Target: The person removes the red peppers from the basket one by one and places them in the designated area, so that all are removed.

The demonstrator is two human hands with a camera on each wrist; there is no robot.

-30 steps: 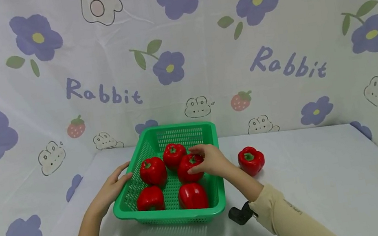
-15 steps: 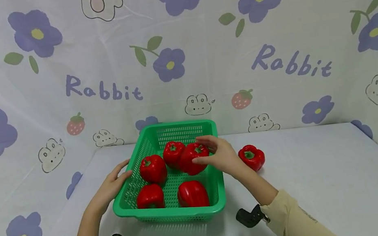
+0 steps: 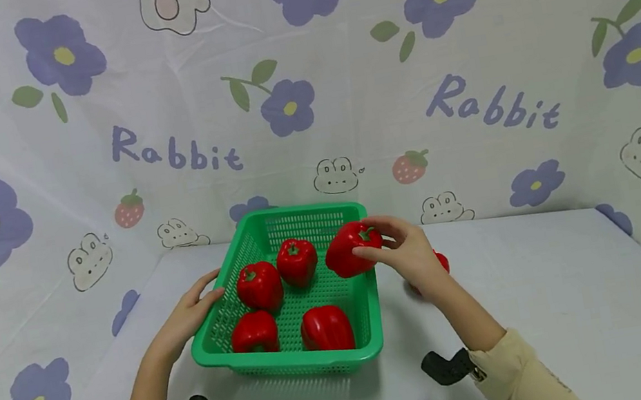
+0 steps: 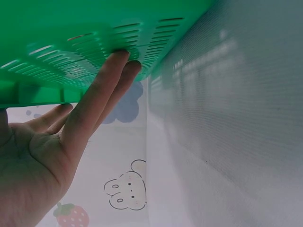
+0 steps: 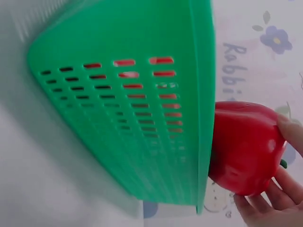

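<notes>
Item: red pepper (image 3: 353, 249) — frame centre, above the green basket (image 3: 288, 364) right rim, pinched in your right hand (image 3: 407, 250) grip; left hand (image 3: 190, 313) flat against basket wall. Risk: glossy skin — pepper could slip.

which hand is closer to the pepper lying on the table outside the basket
Right. The right hand, holding another pepper, is just in front of the table pepper; the left hand is across the basket.

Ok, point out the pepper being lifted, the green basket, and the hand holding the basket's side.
lifted pepper (image 3: 349, 251), head view, on its red body left of the fingers.
green basket (image 3: 296, 363), head view, on its near rim.
left hand (image 3: 188, 315), head view, on the back of the hand.
</notes>
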